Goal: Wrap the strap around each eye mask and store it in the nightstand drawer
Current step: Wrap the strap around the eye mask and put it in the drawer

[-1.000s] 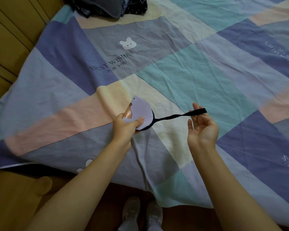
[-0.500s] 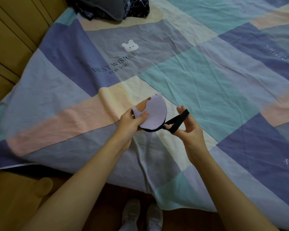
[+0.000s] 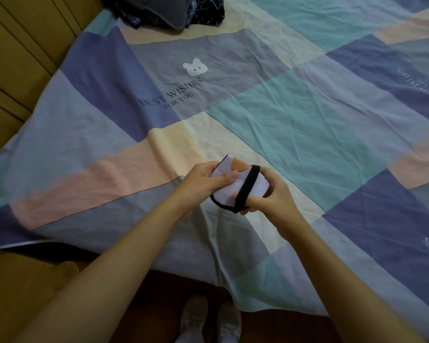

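A folded lilac eye mask (image 3: 227, 191) with an orange patch and black edging is held above the bed between both hands. Its black strap (image 3: 247, 188) runs across the front of the mask from top right to bottom left. My left hand (image 3: 203, 180) grips the mask's left side, thumb on top. My right hand (image 3: 274, 194) holds the mask's right side and pinches the strap's lower end against it. The nightstand drawer is out of sight.
A patchwork bedsheet (image 3: 307, 125) in blue, teal, pink and cream covers the bed. A dark bundle of clothes (image 3: 169, 11) lies at the far edge. A wooden panel (image 3: 22, 58) stands at the left. My white shoes (image 3: 208, 320) are on the dark floor.
My right hand has come in from the right, bringing the stretched strap over the front of the mask. The mask has turned and both hands are now together on it.
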Demonstrator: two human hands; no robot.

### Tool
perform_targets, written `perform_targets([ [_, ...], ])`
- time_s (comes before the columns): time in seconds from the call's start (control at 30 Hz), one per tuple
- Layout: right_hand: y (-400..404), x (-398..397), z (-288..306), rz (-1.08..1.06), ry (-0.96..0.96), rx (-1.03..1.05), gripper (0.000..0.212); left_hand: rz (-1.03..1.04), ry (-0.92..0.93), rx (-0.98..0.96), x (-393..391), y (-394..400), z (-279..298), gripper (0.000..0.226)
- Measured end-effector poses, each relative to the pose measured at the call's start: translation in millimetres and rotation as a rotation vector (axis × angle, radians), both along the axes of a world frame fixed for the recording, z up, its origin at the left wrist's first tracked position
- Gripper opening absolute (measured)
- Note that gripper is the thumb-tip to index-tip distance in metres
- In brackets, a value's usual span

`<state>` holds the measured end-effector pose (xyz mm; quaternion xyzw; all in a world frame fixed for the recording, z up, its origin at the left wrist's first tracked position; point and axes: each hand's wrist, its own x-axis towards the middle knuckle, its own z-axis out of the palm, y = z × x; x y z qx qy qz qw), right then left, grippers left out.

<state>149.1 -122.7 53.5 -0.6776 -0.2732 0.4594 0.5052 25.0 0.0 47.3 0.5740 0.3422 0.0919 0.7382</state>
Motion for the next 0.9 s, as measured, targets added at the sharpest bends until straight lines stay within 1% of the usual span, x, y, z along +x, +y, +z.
perform_targets([
  [0.07,2,-2,-4,0.047,0.003,-0.064,0.045,0.016,-0.008,-0.018,-1,-2,-1,0.022],
  [0.13,3,-4,-9,0.063,-0.050,-0.132,0.040,0.015,0.005,-0.014,-2,-4,-3,0.028],
  [0.27,1,-7,-14,0.028,-0.155,-0.124,0.027,-0.028,0.079,0.044,-5,-5,-10,0.029],
  [0.33,1,-9,-16,-0.025,-0.138,-0.119,0.022,-0.060,0.103,0.031,-7,-7,-11,0.032],
  [0.4,3,-11,-18,-0.085,-0.083,-0.112,0.017,-0.083,0.146,0.063,-10,-7,-12,0.043],
  [0.5,6,-18,-20,-0.107,-0.060,-0.161,0.026,-0.088,0.180,0.127,-19,-3,-11,0.068],
  [0.57,9,-24,-20,-0.167,-0.041,-0.200,0.031,-0.118,0.154,0.105,-25,-3,-13,0.086],
  [0.6,12,-28,-20,-0.200,-0.044,-0.217,0.034,-0.130,0.144,0.095,-27,-4,-14,0.091],
  [0.63,13,-31,-21,-0.221,-0.061,-0.234,0.037,-0.134,0.135,0.094,-28,-5,-15,0.093],
  [0.7,16,-38,-24,-0.244,-0.144,-0.257,0.043,-0.118,0.125,0.108,-32,-4,-17,0.087],
  [0.77,15,-38,-24,-0.238,-0.230,-0.185,0.051,-0.106,0.138,0.122,-38,1,-21,0.079],
  [0.83,13,-31,-20,-0.114,-0.212,-0.027,0.064,-0.109,0.160,0.118,-47,9,-24,0.073],
  [0.9,14,-24,-12,0.091,-0.221,0.055,0.072,-0.113,0.146,0.073,-57,17,-25,0.069],
])
